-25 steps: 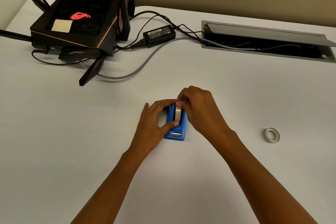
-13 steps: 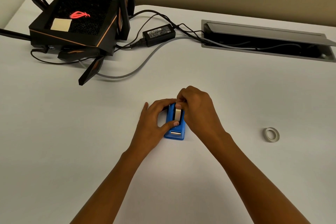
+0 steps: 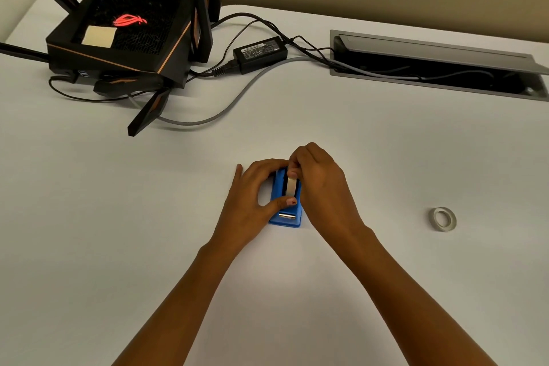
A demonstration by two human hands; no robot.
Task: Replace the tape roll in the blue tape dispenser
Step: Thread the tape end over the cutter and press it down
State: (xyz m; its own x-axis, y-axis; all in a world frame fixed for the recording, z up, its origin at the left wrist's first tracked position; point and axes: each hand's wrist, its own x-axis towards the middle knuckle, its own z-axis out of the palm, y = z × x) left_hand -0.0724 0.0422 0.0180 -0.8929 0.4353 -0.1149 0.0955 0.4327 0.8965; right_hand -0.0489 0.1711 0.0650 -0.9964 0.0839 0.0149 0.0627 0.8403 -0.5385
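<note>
Head view: the blue tape dispenser (image 3: 285, 214) sits mid-tabletop (image 3: 386, 157). The left hand (image 3: 252, 196) wraps its side, thumb across the top. The right hand (image 3: 320, 184) fingers (image 3: 292, 171) pinch the tape roll (image 3: 291, 186) seated in it. A spare tape roll (image 3: 443, 219) lies well apart, right.

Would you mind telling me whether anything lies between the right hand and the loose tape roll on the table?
Nothing visible does. The loose tape roll lies flat to the right of the right hand, with only bare table between them. Both hands are on the blue tape dispenser; the left hand steadies it.
</note>
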